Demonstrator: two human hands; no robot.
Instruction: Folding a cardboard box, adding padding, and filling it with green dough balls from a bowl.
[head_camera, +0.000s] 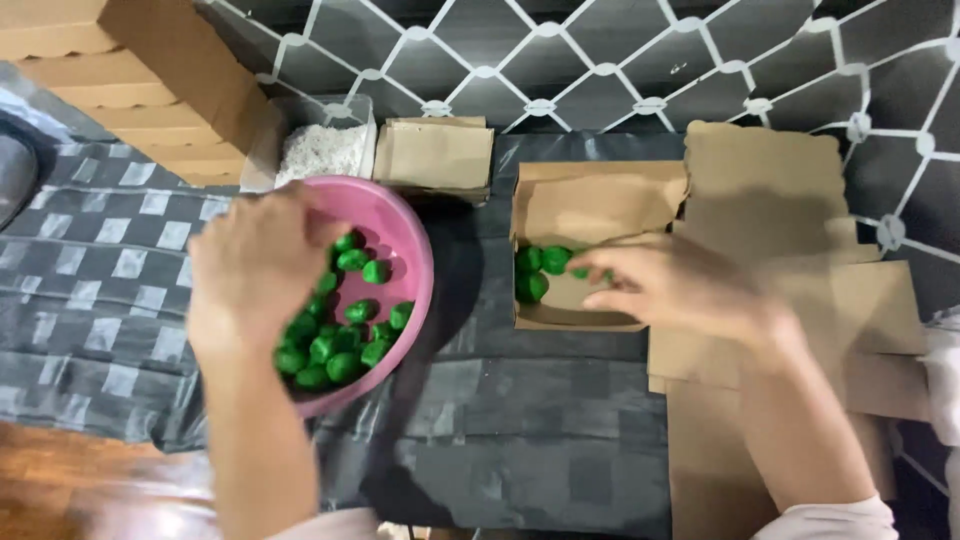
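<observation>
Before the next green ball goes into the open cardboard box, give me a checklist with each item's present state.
1. Round pink plastic bowl stocked with small green balls: ok, many remain.
2. Left hand over the bowl: ok, fingers down among the balls; whether it grips one cannot tell.
3. Right hand at the open brown cardboard box: ok, fingertips beside the green balls in the box.
4. Room in the box: ok, only a few balls, at its left end.
5. Box lying flat on the dark checked cloth: ok.
6. Flat cardboard sheets clear of the box opening: ok, they lie to its right.
</observation>
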